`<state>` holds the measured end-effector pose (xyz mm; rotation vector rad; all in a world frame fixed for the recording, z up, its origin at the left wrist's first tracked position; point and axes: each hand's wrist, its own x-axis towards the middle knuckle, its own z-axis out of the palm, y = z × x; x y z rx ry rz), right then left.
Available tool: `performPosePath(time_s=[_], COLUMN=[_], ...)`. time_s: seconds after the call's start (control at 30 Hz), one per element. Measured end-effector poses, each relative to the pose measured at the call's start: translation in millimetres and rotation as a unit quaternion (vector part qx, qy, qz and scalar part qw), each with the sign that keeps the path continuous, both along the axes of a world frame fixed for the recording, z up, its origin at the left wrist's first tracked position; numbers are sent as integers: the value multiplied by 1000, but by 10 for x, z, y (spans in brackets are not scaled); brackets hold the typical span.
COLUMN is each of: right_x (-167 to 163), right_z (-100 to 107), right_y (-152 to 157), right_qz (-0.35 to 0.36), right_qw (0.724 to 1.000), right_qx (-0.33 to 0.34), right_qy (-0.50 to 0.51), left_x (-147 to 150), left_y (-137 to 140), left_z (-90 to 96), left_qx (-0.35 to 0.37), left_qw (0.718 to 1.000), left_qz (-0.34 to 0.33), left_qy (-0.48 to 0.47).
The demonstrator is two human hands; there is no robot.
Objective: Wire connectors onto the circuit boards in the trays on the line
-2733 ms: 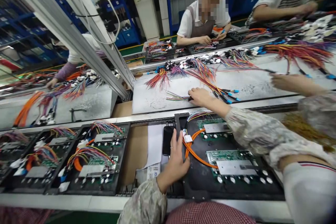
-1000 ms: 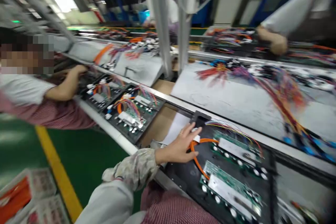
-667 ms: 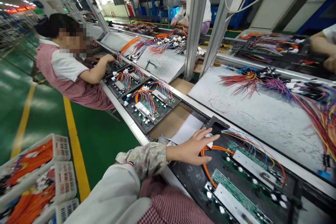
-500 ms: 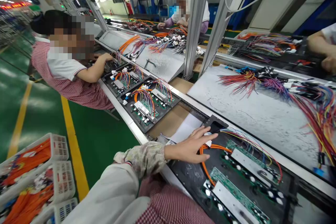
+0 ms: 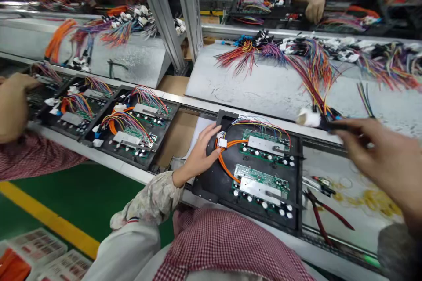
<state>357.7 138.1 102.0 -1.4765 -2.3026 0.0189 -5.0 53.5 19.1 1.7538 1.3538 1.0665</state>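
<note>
- Matt black plastic, by its look, on the tray, with dull raised rims
- Slightly shiny green on the circuit boards, under smooth pale-grey metal plates with a soft sheen
- Smooth orange plastic coating on the cables; white plastic on the small connector
- Bare, smooth metal along the edge of the desk
- Grey, satin finish on the sloping panel, speckled and scuffed
- Straight, grooved metal on the post
- Matt brown on the cardboard
- Red plastic-looking grips on the pliers, dark metal above
- Soft, crumpled, patterned cloth on the sleeve cover; woven, checked cloth on the apron
- Smooth green on the floor
</note>
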Motion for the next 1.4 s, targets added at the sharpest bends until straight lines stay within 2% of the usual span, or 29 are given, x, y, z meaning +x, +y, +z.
performPosePath(time_s=[0.07,0.17,0.3,0.4,0.5,0.57,0.63,0.7,0.8,0.83,0.9,1.0,1.1,1.27,1.33,1.4], right_x=[-231,-664,-1024,-1089,-1047,-997,-963,-965,-1016,-1029,-1024,-951,-897,-943,-959,-956], right_z=[-76,-269,-540,-583,-466,-341,-221,-144,-156,-191,-281,-397,-434,-424,-435,-450], right_y=[-414,-920,-1197,-1205,-1145,-1067,-957,-829,-650,-597,-502,-376,-272,-113,-50,4], right_qz=[94,206,269,286,282,229,149,96,109,120,116,89,99,95,89,125], right_qw=[992,955,922,923,941,958,963,942,873,852,837,864,900,951,962,959], right_qx=[-72,-197,-269,-250,-177,-148,-169,-241,-387,-419,-443,-411,-350,-267,-246,-248], right_qy=[34,79,77,67,56,89,150,214,278,289,298,277,238,122,80,65], left_x=[9,42,85,98,101,117,163,247,408,456,521,540,514,447,419,397], left_y=[25,39,41,39,55,86,133,189,278,308,374,485,598,768,820,857], left_z=[11,27,69,121,167,192,218,252,307,319,323,286,244,238,238,228], left_qx=[4,8,13,15,14,12,-19,-95,-204,-215,-218,-255,-284,-251,-240,-244], left_qw=[1000,999,999,999,998,996,988,962,905,897,903,899,891,918,925,924], left_qz=[15,20,4,-8,-15,-26,-55,-125,-266,-284,-249,-158,-127,-79,-55,-46], left_qy=[-19,-30,-39,-52,-63,-85,-146,-222,-262,-262,-274,-318,-331,-296,-291,-290])
